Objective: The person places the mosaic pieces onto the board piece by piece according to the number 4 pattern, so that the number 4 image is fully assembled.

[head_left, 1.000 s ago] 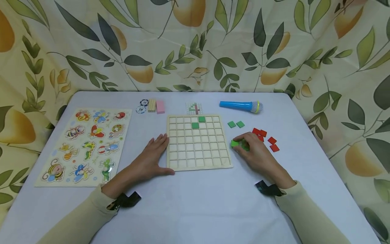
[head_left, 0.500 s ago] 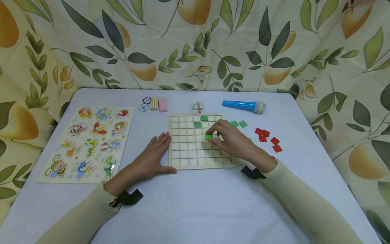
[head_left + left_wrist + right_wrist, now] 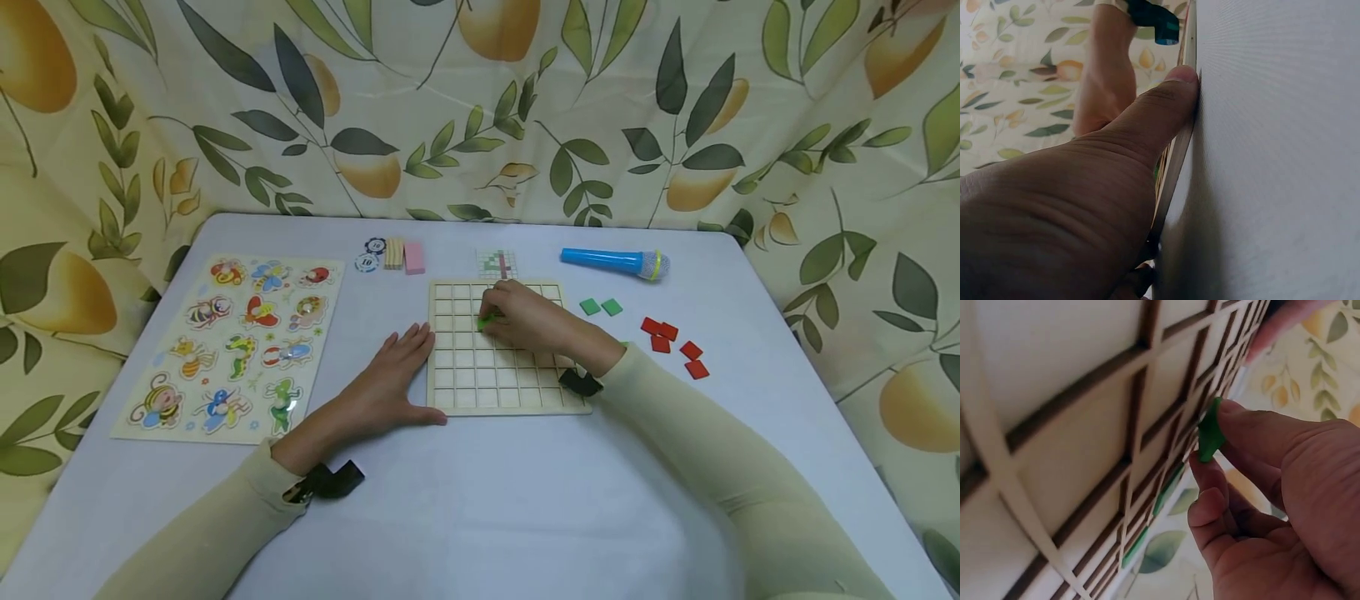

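Note:
My right hand is over the upper middle of a wooden grid board, pinching a green square tile between thumb and fingers. In the right wrist view that tile is tilted close over the grid's cells. Two more green tiles sit in cells beyond it; in the head view my right hand covers them. My left hand rests along the board's left edge, fingers straight and thumb spread at the near corner.
Right of the board lie two green tiles and several red tiles. Behind it are a small pattern card, a blue toy microphone, a pink block, wooden sticks and round chips. An insect picture sheet lies left.
My right hand has picked up a green tile from the right of the board and carried it left over the grid. My left hand has stayed at the board's left edge.

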A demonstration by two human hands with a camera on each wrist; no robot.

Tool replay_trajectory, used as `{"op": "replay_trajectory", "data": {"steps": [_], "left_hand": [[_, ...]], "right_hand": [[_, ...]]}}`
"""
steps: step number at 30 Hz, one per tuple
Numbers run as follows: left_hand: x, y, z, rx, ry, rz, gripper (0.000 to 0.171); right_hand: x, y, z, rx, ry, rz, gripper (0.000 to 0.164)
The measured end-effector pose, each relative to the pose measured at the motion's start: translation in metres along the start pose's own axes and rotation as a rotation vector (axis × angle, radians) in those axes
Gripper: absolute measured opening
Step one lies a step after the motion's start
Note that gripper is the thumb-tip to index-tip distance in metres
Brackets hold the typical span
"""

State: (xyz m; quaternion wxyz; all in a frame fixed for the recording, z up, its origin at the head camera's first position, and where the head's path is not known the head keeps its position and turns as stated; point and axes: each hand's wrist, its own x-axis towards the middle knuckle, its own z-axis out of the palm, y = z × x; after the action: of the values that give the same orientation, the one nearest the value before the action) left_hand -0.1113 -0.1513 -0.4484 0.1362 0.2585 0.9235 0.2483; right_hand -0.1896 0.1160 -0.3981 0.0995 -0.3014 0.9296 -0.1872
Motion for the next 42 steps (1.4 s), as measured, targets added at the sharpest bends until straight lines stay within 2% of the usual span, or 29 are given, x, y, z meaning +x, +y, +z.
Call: {"op": "replay_trajectory", "data": {"steps": [7,19,23,26,29,32,34,38,40,42], "left_hand": [[0.0,-0.001,-0.001,0.008,0.003,0.007,0.129],[0.001,0.002,-0.006,0.012,0.0,0.014,0.128],[0.001,0.002,-0.004,0.007,-0.002,0.01,0.129],[0.0,0.002,-0.002,-0.001,-0.003,0.001,0.13],[0.001,0.002,0.001,-0.006,-0.005,-0.006,0.13],[0.002,0.003,0.002,-0.001,-0.003,-0.003,0.13],[0.002,0.004,0.001,0.002,-0.002,0.0,0.13],[0.001,0.001,0.001,0.001,-0.003,0.007,0.129],[0.002,0.0,0.001,-0.006,-0.01,0.005,0.13],[0.001,0.0,0.0,-0.012,-0.012,0.004,0.13]], "right_hand": [[0.009,0.0,0.007,0.003,0.003,-0.011,0.011],[0.014,-0.006,0.003,-0.018,0.003,0.044,0.006],[0.008,-0.006,0.0,-0.044,0.008,0.002,0.011],[-0.01,-0.006,-0.006,-0.028,0.044,-0.023,0.018],[-0.045,-0.003,-0.017,0.028,0.143,-0.003,0.024],[-0.089,0.006,-0.026,0.072,0.31,0.044,0.026],[-0.116,0.014,-0.027,0.144,0.432,0.082,0.027],[-0.155,0.034,-0.022,0.275,0.599,0.275,0.024],[-0.165,0.044,-0.018,0.299,0.613,0.401,0.023],[-0.171,0.056,-0.013,0.291,0.59,0.496,0.024]]}}
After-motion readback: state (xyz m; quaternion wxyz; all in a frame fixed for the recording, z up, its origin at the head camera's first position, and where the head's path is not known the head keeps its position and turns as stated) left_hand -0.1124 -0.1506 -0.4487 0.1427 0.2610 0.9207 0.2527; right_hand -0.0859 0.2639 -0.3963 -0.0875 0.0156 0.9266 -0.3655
